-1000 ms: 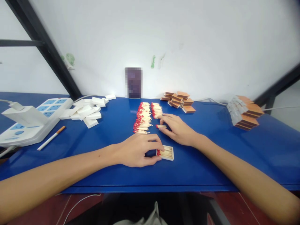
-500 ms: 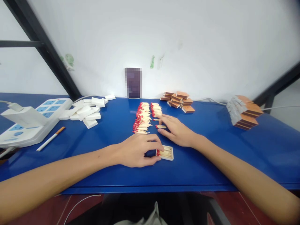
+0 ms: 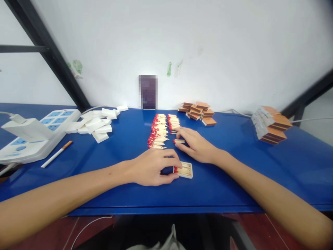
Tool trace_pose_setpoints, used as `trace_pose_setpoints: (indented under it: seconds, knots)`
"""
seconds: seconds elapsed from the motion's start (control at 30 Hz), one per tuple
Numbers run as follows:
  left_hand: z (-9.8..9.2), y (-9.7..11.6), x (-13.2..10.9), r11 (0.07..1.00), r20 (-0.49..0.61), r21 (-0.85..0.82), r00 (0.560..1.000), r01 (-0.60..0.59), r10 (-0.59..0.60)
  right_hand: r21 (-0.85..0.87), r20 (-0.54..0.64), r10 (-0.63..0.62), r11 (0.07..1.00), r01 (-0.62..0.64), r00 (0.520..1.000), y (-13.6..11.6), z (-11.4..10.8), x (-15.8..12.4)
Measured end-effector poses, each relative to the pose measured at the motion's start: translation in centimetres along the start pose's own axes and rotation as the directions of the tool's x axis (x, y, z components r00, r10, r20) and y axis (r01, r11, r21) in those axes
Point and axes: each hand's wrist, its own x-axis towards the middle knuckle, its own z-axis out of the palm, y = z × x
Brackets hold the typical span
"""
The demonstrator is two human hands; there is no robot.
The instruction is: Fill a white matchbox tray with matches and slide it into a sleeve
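My left hand (image 3: 153, 166) grips the left end of a small white matchbox tray (image 3: 191, 171), thumb at the near side and fingers over the far side. Red-headed matches (image 3: 185, 169) lie side by side in that tray. Just beyond it, my right hand (image 3: 196, 144) rests on the table with thumb and index finger apart. A few loose matches (image 3: 179, 141) lie between those two fingertips. The index fingertip is at the near end of a short row of matches (image 3: 173, 122). Left of this row stretches a longer, thicker row of matches (image 3: 159, 130).
White trays (image 3: 95, 125) are heaped at the left, near a power strip (image 3: 56, 121) with a plugged-in charger and a cigarette (image 3: 56, 154). Orange matchbox sleeves (image 3: 200, 110) sit at the back, more stacked (image 3: 273, 125) at right. A blurred dark panel (image 3: 148, 92) stands against the wall.
A stray match by my right index fingertip has shifted away from me, up against the short row. My left hand and the tray have stayed put.
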Motion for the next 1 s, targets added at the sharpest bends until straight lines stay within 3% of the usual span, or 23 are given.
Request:
trace_pose_setpoints:
  seconds: [1.0]
  knots:
    - [0.04,-0.08,0.01,1.000,-0.006,-0.007,1.000,-0.001,0.001,0.032,0.000,-0.020,0.999,0.020,1.000,-0.30,-0.37,-0.05]
